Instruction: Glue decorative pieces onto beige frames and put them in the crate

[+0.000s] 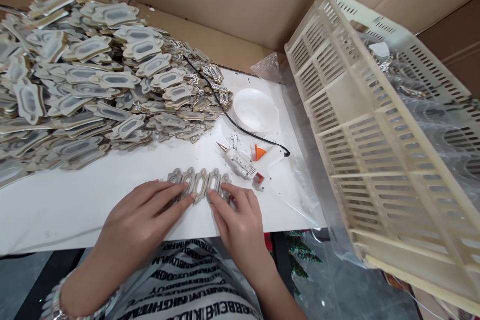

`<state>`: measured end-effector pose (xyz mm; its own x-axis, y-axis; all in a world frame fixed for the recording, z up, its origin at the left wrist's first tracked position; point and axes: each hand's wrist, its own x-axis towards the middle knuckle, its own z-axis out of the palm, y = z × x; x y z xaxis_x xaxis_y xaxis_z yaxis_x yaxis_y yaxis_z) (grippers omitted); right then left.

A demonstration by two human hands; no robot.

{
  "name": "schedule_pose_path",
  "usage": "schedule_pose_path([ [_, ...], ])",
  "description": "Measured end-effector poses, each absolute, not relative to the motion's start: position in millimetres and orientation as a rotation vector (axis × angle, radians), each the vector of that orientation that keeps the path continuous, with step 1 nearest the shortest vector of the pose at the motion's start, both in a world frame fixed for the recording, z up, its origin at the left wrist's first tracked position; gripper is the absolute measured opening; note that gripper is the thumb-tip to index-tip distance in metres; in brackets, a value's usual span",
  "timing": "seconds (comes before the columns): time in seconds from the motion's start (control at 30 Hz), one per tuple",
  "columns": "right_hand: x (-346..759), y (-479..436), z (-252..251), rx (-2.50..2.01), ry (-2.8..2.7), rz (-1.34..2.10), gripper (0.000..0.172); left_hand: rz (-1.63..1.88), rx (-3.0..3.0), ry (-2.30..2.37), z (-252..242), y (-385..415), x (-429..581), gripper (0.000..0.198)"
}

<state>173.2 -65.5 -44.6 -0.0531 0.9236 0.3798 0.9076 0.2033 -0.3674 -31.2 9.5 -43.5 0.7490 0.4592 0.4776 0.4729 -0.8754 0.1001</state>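
A short row of several ornate frame-shaped cutouts (200, 180) lies side by side near the front edge of a white table (93, 195). My left hand (144, 212) rests flat on the left end of the row, fingers stretched out. My right hand (238, 215) lies on the right end, fingers extended and pressing on the pieces. Neither hand grips anything. Just beyond the row lies a white hot glue gun (245, 162) with an orange trigger, its black cord (221, 105) running back across the table.
A large heap of the same cutouts (86, 75) covers the table's left and back. A shallow white bowl (256, 109) sits behind the glue gun. A cream slatted plastic crate (375, 130), lined with clear plastic, leans at the right. Cardboard walls stand behind.
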Motion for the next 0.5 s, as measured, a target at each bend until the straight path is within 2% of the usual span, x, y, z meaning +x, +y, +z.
schedule_pose_path([
  [0.23,172,-72,-43,-1.701,-1.935,0.111,0.024,-0.751,-2.899,-0.816,-47,10,-32,0.026],
  [0.37,171,-71,-42,-1.705,-1.928,0.102,0.023,-0.847,-2.948,-0.855,-40,8,-33,0.022],
  [0.5,173,-69,-42,-1.7,-1.932,0.095,0.022,-1.022,-2.946,-1.23,-28,7,-57,0.027],
])
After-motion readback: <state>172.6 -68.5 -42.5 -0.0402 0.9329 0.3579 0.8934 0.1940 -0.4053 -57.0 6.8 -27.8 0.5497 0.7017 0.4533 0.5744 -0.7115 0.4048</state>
